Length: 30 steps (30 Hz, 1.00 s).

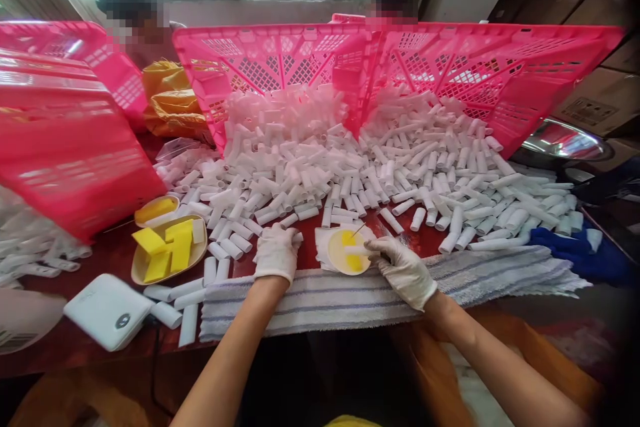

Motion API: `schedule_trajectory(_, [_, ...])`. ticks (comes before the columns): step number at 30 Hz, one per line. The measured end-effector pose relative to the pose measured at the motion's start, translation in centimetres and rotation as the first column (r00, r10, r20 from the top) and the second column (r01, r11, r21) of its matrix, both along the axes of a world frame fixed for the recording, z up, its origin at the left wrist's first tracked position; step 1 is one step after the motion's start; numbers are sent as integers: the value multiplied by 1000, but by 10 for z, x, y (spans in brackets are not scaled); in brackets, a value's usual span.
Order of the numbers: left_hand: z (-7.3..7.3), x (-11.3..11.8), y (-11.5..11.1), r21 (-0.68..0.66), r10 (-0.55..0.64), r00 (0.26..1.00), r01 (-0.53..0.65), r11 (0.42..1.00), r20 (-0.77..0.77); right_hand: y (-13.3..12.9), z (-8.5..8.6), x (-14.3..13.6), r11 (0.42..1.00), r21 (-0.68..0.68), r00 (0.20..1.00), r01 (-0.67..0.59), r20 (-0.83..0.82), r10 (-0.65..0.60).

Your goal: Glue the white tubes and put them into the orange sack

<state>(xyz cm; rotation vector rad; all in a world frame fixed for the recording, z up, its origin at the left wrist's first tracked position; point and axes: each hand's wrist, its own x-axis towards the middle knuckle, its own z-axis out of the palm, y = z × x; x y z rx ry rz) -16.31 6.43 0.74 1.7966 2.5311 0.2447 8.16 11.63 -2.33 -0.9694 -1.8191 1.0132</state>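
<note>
My gloved right hand [404,268] pinches a white tube [357,250] sideways over a small round dish [356,263] that holds yellow material and a thin stick [359,230]. Left of the dish, my gloved left hand [277,252] is closed around a white tube [298,238], whose end shows at the fingers. White paper lies partly under the dish. Beneath both wrists a grey striped towel [320,303] runs along the table's front edge. A large heap of white tubes [300,167] spreads behind my hands.
Pink baskets [280,57] lean open behind the heap. At left are a tray [200,255] with yellow blocks [157,265], a smaller yellow-filled dish [156,209] and a white device [107,310]. Blue cloth [575,250] lies right. Two people are beyond the baskets.
</note>
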Motion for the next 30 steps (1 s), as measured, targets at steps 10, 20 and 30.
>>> schedule_trajectory(10, [-1, 7, -17, 170, 78, 684, -288, 942, 725, -6, -10, 8, 995, 94, 987, -36, 157, 20])
schedule_trajectory(20, [-1, 20, -28, 156, -52, 292, -346, 925, 955, -12, -3, 5, 1000, 12, 989, 16, 148, -17])
schedule_trajectory(30, [-6, 25, -28, 171, -144, 99, -386, 906, 985, -13, 3, 15, 932, 339, 973, -127, 223, 52])
